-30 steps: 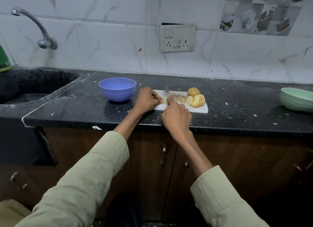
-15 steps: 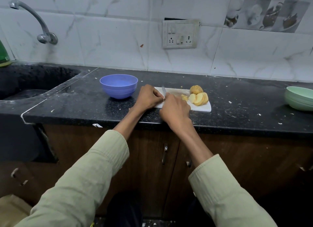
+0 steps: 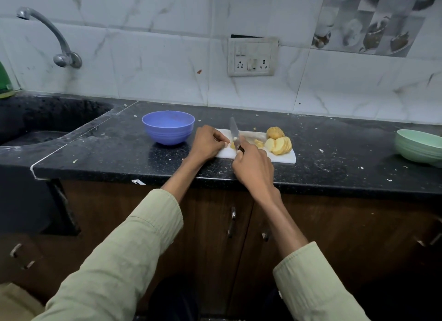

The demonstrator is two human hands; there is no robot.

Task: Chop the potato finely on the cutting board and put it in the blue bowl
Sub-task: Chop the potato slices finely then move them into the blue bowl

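Your right hand grips the handle of a steel kitchen knife, blade pointing away from you. Your left hand pinches a small pale potato piece just left of the blade on the white rectangular cutting board. Sliced yellow potato waits rightward. The blue plastic bowl sits left on the black bench. Your hands hide the cut.

Both arms are extended forward from pale green sleeves, forearms bared, wrists drawn close together. The left hand is held knuckles-up, its fingers curled under and pinched at the tips. The right hand is closed in a grip just beside it, the back of the hand turned upward and the wrist kept straight.
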